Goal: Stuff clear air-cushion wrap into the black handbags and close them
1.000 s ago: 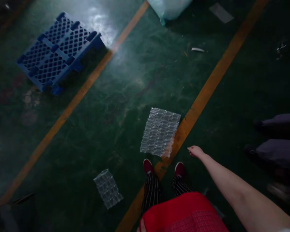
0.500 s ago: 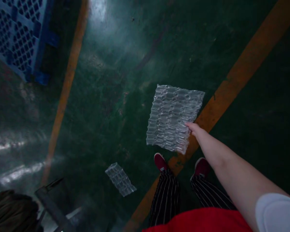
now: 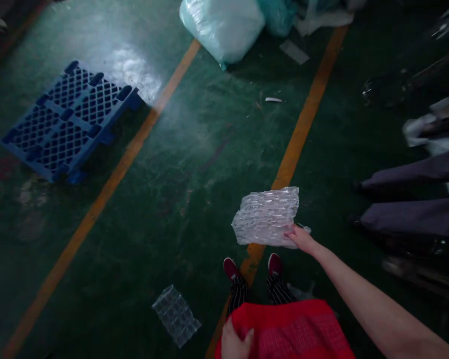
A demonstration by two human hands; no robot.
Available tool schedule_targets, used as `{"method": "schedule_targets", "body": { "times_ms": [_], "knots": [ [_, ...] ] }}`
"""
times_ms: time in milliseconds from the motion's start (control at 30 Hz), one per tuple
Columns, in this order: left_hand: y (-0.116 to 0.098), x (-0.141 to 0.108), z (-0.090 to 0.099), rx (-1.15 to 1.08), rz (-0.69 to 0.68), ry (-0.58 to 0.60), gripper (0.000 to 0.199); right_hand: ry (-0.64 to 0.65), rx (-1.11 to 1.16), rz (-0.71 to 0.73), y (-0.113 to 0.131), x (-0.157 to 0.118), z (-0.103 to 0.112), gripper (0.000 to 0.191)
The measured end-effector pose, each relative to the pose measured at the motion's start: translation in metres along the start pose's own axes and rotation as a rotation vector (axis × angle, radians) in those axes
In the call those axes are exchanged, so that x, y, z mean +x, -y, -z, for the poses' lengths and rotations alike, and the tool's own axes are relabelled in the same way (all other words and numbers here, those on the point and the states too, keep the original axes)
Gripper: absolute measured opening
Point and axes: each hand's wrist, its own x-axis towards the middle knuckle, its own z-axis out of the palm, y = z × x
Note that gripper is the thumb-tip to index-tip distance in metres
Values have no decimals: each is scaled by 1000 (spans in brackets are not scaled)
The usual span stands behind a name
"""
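Observation:
My right hand (image 3: 299, 237) is closed on the lower right edge of a sheet of clear air-cushion wrap (image 3: 267, 217). The sheet is held up above the floor in front of my shoes, its puffed rows catching the light. My left hand (image 3: 236, 343) is at the bottom edge, against the red apron (image 3: 291, 329); its thumb stands apart from the fingers and nothing shows in it. A smaller piece of air-cushion wrap (image 3: 177, 315) lies flat on the green floor to the lower left.
A blue plastic pallet (image 3: 69, 122) lies at left. A large pale plastic bag (image 3: 224, 27) sits at the far side. Orange lines (image 3: 310, 99) cross the floor. Another person's legs (image 3: 414, 219) are at right, beside dark, blurred equipment.
The view has swung up and right, bringing the pale bag and the other person's legs in. The held sheet now hangs more tilted and looks shorter. My left hand has come into view.

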Motion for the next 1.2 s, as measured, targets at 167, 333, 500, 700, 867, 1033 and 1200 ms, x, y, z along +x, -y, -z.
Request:
{"method": "schedule_targets", "body": {
  "times_ms": [167, 333, 500, 700, 867, 1033, 1200],
  "knots": [
    [-72, -43, 89, -37, -457, -142, 75, 16, 78, 9, 19, -147, 98, 44],
    [-171, -144, 186, 157, -1219, -252, 79, -40, -75, -38, 69, -321, 150, 43],
    [-245, -296, 198, 466, -2077, -128, 101, -107, -210, -139, 132, -492, 121, 29],
    [-255, -436, 131, 1291, -2140, 242, 75, -225, -5, -161, 137, -662, 56, 25],
    [-227, -498, 52, 1437, -2039, 451, 47, -401, 412, -189, 73, -791, -38, 40],
    [-183, -555, -52, 1428, -1920, 703, 56, -543, 517, -310, -4, -884, -167, 53],
    [-130, -623, -155, 1528, -1914, 725, 60, -711, 855, -428, -72, -976, -275, 51]
  ]
}}
